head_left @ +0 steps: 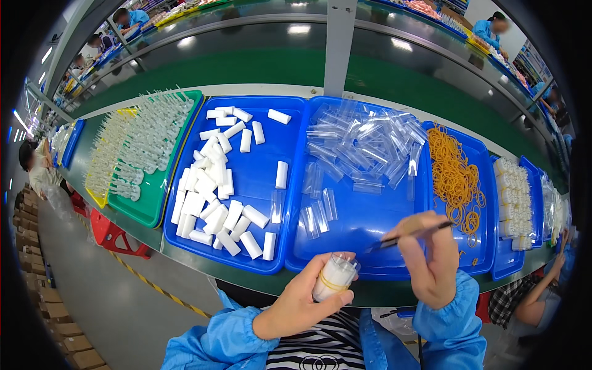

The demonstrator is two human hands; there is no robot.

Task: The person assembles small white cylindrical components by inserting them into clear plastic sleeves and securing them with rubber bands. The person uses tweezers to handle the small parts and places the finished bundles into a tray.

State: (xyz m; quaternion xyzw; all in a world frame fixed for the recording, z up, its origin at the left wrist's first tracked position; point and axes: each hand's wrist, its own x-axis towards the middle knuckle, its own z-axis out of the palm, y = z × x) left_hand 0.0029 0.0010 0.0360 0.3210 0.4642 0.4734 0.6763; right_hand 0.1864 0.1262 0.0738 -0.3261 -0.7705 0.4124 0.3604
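My left hand [293, 313] is closed around a small bundle [333, 279] of white pieces in clear plastic sleeves, with a yellow rubber band around it. The bundle's clear upper ends point up, near the front edge of the table. To its right, my right hand [433, 262] grips a slim black tool [387, 242] between thumb and fingers. The tool slants down to the left, its tip blurred just above the bundle. Both hands are at the front of a blue tray [364, 237] that holds loose clear plastic sleeves [364, 145].
A blue tray [256, 166] on the left holds white foam-like pieces [213, 169]. Right of the sleeves lie yellow rubber bands [453, 172], then banded bundles [512, 191]. Clear stemmed parts [142, 135] fill a green tray [161, 200] at far left. A metal post [339, 49] stands behind.
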